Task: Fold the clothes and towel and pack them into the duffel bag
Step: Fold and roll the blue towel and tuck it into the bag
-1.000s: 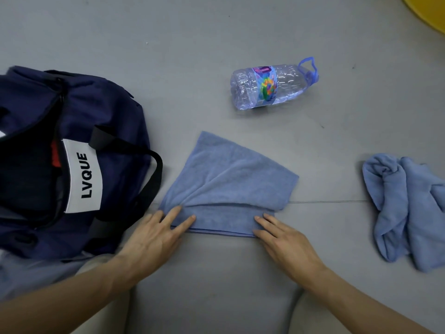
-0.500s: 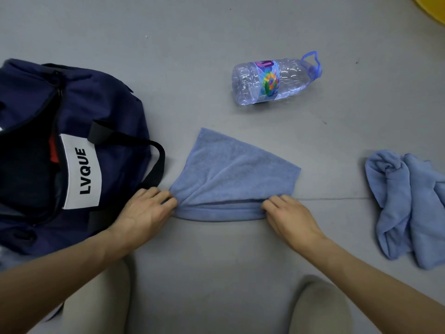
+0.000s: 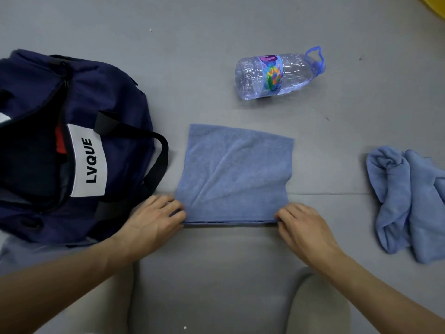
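Observation:
A blue towel (image 3: 234, 173) lies folded flat on the grey floor in front of me, roughly square with a few creases. My left hand (image 3: 154, 219) pinches its near left corner. My right hand (image 3: 302, 225) pinches its near right corner. The navy duffel bag (image 3: 72, 141) with a white LVQUE label stands open at the left, its black strap almost reaching the towel. Dark and red items show inside it. A second blue cloth (image 3: 409, 201) lies crumpled at the right.
A clear plastic water bottle (image 3: 277, 74) with a colourful label and blue handle lies on its side beyond the towel. My knees show at the bottom edge. A yellow object (image 3: 435, 1) peeks in at the top right corner.
Both hands gripped the towel's near edge, bunched it, then pulled it out flat toward me. The towel now lies squarer and smoother than before.

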